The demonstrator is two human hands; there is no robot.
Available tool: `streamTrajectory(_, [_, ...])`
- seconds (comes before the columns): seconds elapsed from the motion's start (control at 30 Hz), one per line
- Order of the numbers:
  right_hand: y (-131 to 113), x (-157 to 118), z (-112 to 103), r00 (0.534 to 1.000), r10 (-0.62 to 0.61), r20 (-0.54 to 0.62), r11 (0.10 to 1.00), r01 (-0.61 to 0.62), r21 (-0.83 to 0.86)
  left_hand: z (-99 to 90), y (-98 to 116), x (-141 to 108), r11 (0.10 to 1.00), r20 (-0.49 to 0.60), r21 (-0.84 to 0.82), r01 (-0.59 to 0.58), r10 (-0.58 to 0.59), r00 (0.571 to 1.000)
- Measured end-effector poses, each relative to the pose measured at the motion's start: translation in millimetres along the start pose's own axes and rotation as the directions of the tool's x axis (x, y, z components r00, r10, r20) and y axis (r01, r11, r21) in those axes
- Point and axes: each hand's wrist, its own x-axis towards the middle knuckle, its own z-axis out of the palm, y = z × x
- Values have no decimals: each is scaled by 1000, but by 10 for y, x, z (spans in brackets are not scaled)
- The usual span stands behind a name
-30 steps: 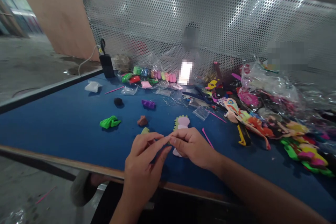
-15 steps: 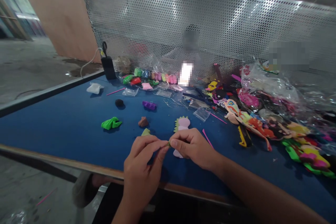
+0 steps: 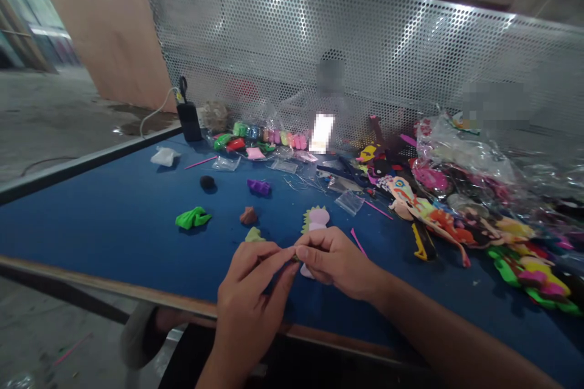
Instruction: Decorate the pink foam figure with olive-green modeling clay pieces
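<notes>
My left hand (image 3: 256,295) and my right hand (image 3: 336,262) meet fingertip to fingertip just above the near part of the table. Between their thumbs and forefingers they pinch a tiny piece of green clay (image 3: 295,258), mostly hidden by the fingers. Under and behind my right hand lies a pale purple clay figure (image 3: 319,217) edged with green spikes along its left side; its middle is covered by the hand. A light green clay lump (image 3: 254,234) sits just beyond my left hand, partly hidden by it.
On the blue table (image 3: 114,225) lie bright green (image 3: 193,217), brown (image 3: 249,215), purple (image 3: 259,186) and black (image 3: 207,182) clay lumps. A yellow-black cutter (image 3: 423,242) and piled colourful clay pieces (image 3: 456,219) are at right. Packaged clay (image 3: 274,135) lines the back, before a perforated metal panel (image 3: 255,30).
My hands stay pinched together, with the fingers shifting slightly around the small green piece. The view has tilted up a little; the things on the table have not moved.
</notes>
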Motion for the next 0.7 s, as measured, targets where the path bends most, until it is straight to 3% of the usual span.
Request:
streamTrajectory(0.23, [-36,-15,10,1000,-13,-19,990,10,-144,-1,19,21,999,-34,25,36,-35,999])
streamTrajectory(0.43, [-65,1,38,999,-26,-39,992,22,-121,-12,44,18,997,-25,20,71,-71,997])
streamTrajectory(0.7, [-38,1,36,993,-41,-109,996,32,-83,-8,14,-19,999,-20,-1,37,-37,999])
